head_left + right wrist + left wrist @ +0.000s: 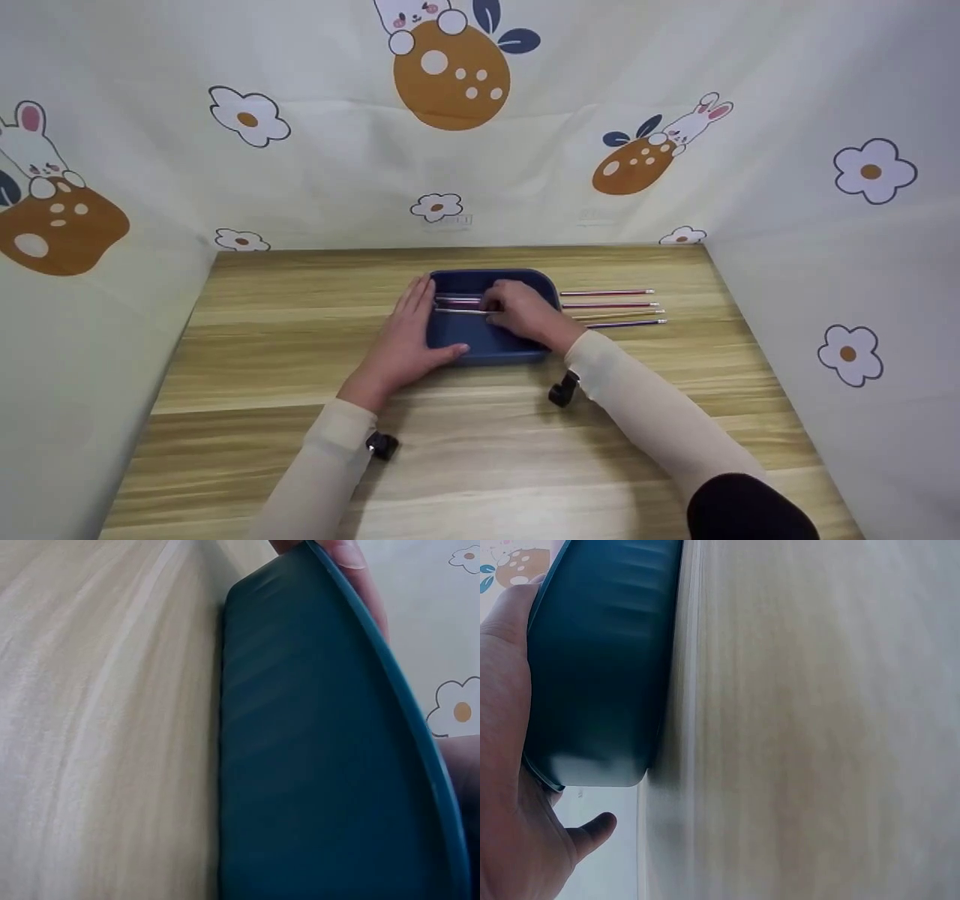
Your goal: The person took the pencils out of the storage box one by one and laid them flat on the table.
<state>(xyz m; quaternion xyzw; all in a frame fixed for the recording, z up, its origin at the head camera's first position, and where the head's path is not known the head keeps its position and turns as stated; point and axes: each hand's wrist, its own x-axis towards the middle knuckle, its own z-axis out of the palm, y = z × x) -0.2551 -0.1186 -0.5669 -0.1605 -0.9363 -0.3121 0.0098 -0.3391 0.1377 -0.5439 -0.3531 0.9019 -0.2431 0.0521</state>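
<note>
A dark blue rectangular tray (pixel 491 352) with rounded corners sits on the wooden table. My left hand (pixel 401 341) rests against its left end, fingers fairly straight along the wall and thumb at the front rim. Inside the tray, my right hand (pixel 525 309) reaches over the right side, its curled fingers pinching a slim pencil (pixel 461 310). Other pencils (pixel 454 299) lie beside it on the tray floor, partly hidden by that hand. Both wrist views show mainly the outer wall of the tray (pixel 604 667), (pixel 322 735); the pinched pencil is out of sight there.
Several pencils with white-tipped ends, among them a red pencil (pixel 611 305) and a blue pencil (pixel 630 324), lie side by side right of the tray. Patterned fabric (pixel 330 172) encloses the wooden table (pixel 480 442) at the back and sides.
</note>
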